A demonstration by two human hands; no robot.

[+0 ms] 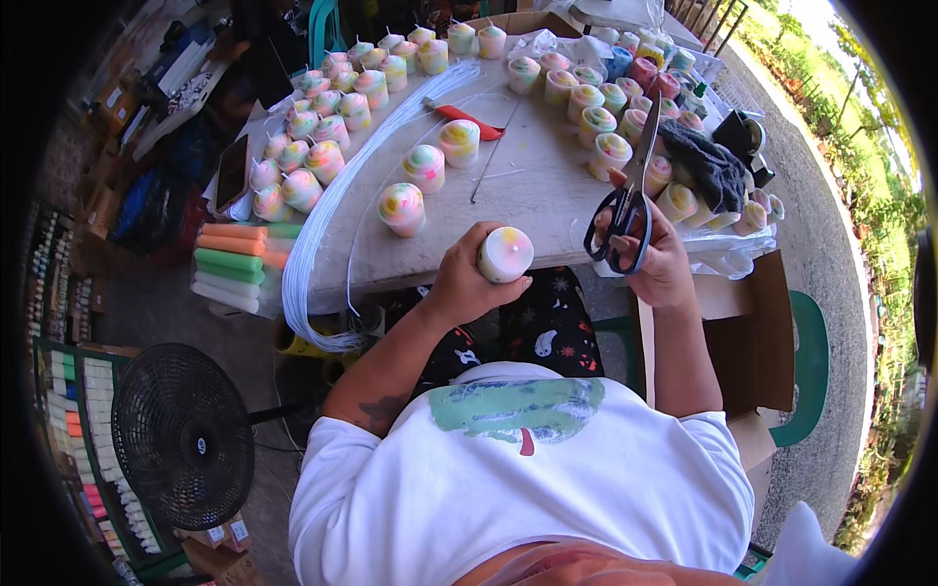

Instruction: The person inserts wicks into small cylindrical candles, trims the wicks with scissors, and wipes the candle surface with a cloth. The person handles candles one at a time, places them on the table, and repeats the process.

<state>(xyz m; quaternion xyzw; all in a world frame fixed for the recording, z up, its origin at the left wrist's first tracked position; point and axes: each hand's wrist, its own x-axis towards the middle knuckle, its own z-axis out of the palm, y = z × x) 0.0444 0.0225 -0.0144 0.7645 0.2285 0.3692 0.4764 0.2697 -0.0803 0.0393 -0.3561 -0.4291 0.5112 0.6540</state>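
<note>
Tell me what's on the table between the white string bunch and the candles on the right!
The head view shows three swirly candles, a red object, a thin rod and some white strands.

Candle [507,254] looks smooth, waxy; scissor blades [645,149], metal

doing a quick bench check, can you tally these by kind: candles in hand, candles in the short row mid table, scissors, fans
Held candle, in the left hand: 1
Candles in the short row: 3
Scissors, in the right hand: 1
Black fan: 1
Total: 6
</note>
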